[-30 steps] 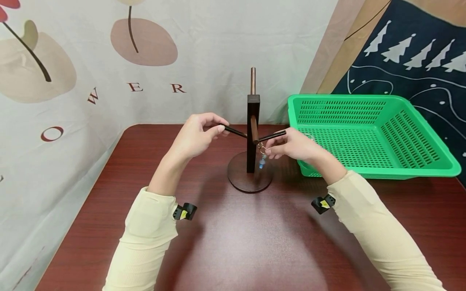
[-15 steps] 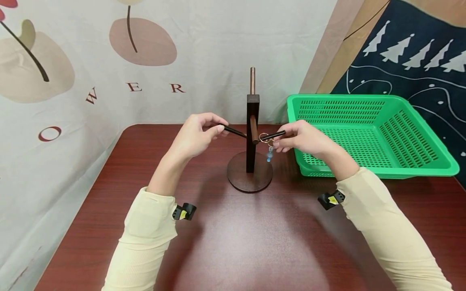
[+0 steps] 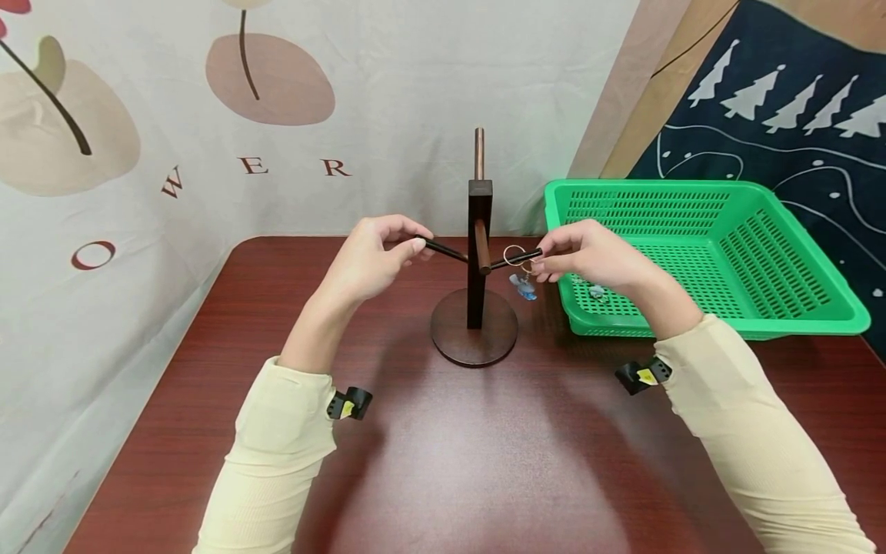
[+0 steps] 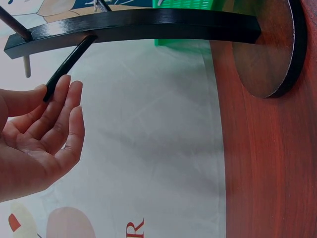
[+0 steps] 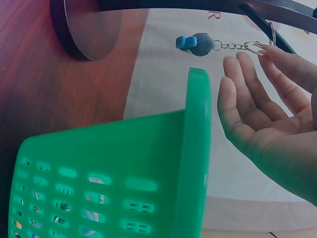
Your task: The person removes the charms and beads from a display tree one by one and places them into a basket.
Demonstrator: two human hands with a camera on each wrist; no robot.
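Observation:
A dark wooden stand [image 3: 476,300] with a round base and several pegs stands on the table. My left hand [image 3: 370,258] pinches the end of its left peg [image 3: 443,248] between thumb and fingers; the left wrist view shows the other fingers [image 4: 59,129] loosely bent. At the right peg [image 3: 497,263], my right hand [image 3: 595,258] pinches the metal ring of a keychain [image 5: 200,44]. One ring loops around that peg near its outer end. From the ring, a short chain carries a blue-and-grey charm [image 3: 524,288], hanging below the peg.
A green slotted basket [image 3: 761,328] stands to the right, close behind the right hand, with small items [image 3: 597,292] inside. The reddish-brown table [image 3: 443,462] meets a printed cloth [image 3: 415,100] at the back. Another peg [image 3: 482,246] points forward.
My right hand has moved right and slightly up, drawing the keychain from near the post toward the peg's outer end. The left hand keeps its place on the left peg.

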